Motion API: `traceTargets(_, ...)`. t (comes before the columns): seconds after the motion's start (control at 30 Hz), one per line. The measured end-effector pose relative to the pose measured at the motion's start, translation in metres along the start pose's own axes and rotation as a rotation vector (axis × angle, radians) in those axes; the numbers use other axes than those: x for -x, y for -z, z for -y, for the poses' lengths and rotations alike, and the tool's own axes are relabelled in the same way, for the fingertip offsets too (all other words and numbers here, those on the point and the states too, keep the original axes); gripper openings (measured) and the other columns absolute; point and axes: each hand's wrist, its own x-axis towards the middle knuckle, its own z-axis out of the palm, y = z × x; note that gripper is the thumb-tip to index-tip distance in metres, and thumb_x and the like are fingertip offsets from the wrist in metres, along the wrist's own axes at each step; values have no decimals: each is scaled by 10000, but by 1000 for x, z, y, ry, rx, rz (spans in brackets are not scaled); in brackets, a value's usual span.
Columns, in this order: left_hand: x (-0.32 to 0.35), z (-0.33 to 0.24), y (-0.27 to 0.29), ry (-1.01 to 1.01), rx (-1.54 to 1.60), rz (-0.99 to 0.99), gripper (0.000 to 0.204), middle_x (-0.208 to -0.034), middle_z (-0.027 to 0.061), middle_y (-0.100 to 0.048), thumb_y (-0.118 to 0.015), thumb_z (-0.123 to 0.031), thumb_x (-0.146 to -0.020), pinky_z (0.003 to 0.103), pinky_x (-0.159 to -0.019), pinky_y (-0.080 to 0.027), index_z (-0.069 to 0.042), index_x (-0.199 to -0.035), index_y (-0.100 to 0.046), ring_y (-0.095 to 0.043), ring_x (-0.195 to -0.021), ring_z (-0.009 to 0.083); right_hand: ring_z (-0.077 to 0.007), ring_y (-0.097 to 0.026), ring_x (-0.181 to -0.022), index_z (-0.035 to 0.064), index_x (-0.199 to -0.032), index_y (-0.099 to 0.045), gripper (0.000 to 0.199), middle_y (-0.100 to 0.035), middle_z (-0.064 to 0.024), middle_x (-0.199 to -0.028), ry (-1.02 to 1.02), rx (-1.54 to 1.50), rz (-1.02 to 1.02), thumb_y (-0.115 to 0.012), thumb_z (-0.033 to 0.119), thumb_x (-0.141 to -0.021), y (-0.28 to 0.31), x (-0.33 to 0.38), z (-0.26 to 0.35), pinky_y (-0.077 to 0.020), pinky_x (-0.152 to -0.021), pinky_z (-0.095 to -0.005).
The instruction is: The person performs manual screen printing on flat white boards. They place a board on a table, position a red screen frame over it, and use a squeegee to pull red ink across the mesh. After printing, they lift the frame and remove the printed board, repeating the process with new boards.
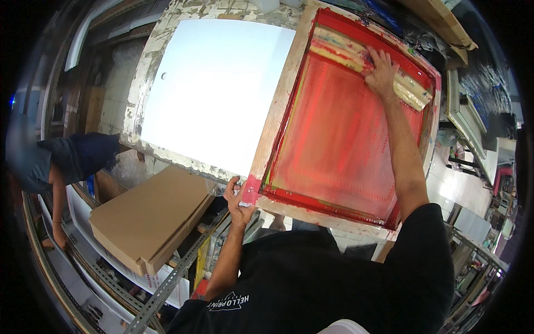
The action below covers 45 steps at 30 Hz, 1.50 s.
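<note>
A wooden screen-printing frame [276, 123] stands at the right, tilted, its mesh [339, 133] coated in red ink. Across its far end lies a squeegee [338, 47] with a long wooden handle smeared with ink. My right hand [381, 73] is closed over the middle of that handle. At the near left corner of the frame, by a patch of pink tape [251, 190], my left hand [239, 202] grips the edge with curled fingers. Left of the frame, a white sheet [217, 89] lies flat on a worn, ink-spattered printing table [137, 106].
A stack of brown cardboard [153, 214] sits at the lower left, beside a perforated metal rail [167, 292]. Another person [75, 158] bends over at the far left. Cluttered shelving [473, 239] stands to the right, and a wooden beam [439, 22] juts in at the top right.
</note>
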Motion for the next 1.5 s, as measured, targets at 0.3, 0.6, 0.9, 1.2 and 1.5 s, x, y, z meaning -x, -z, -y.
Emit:
traceTargets(0.3,-3,-1,2,-27,-11,-6,770,-1432,142,-483,-918,-309,-594,429,-1015,-360,-133,-1307,-685,-502,-1119,262,-393,-407,-1395,286,-1532,-373,875,-501,-195,-1420,66,45,126,-695,217,-722,7,-31,-19,-314,-1036,-697)
traceTargets(0.6,-9,-2,0,-40,18,2,852,-1441,108,-468,-925,-281,-479,448,-1046,-295,-127,-1281,-682,-501,-1160,263,-355,-524,-1173,275,-1527,-392,851,-547,-179,-1192,13,-123,394,-753,246,-757,127,199,116,-362,-958,-620)
traceTargets(0.9,-8,-2,-1,-80,-13,-3,894,-1433,109,-468,-950,-326,-459,460,-1040,-283,-153,-1294,-679,-490,-1171,276,-324,-507,-1120,223,-1461,-478,836,-531,-143,-1145,-3,-202,410,-747,162,-672,150,315,167,-349,-895,-557)
traceTargets(1.2,-8,0,-1,-35,17,0,858,-1443,124,-476,-935,-298,-493,455,-1046,-304,-129,-1296,-683,-505,-1163,277,-340,-490,-1157,193,-1416,-516,801,-517,-133,-1175,-22,-126,258,-682,95,-639,96,211,107,-330,-970,-641)
traceTargets(1.5,-5,-6,1,2,-42,-12,746,-1405,118,-510,-905,-357,-568,411,-1000,-336,-117,-1248,-713,-509,-1084,240,-317,-492,-1194,219,-1420,-510,808,-540,-110,-1198,17,14,11,-644,105,-631,26,46,22,-360,-964,-615)
